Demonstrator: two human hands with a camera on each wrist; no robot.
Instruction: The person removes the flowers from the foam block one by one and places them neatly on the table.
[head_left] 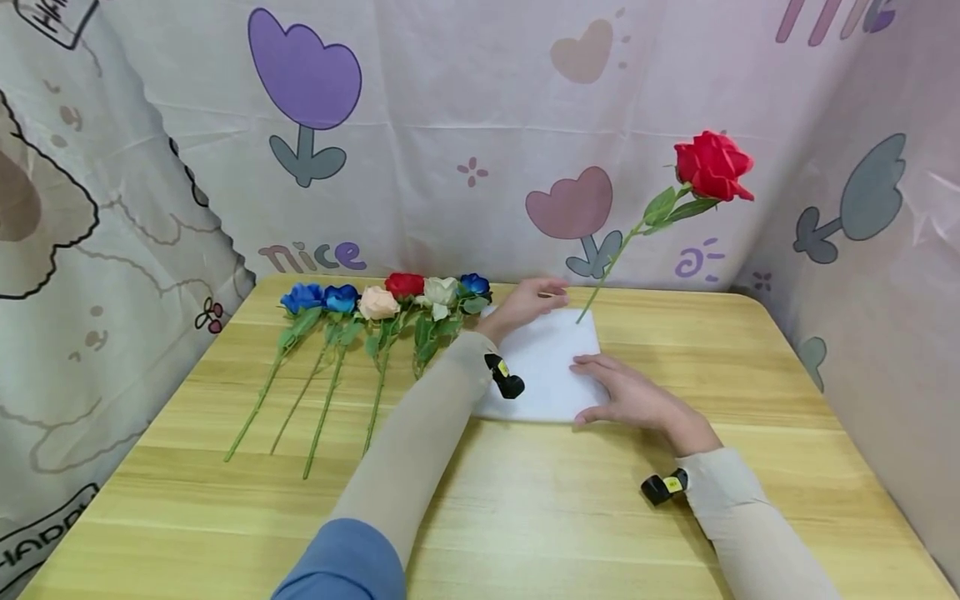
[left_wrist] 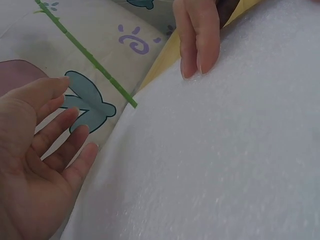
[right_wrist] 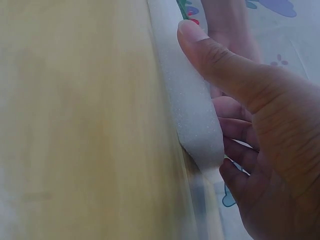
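A red artificial rose stands tilted to the right, its green stem meeting the far edge of a white foam block. Just left of that stem is my left hand, fingers loosely bent, with nothing in it. The left wrist view shows a gap between the left fingertips and the stem. At the block's near right corner, my right hand rests with spread fingers on the foam. Its thumb lies along the front edge.
Several artificial flowers lie in a row on the wooden table to the left, among them a blue flower, a peach rose and a white rose. A printed cloth hangs behind the table.
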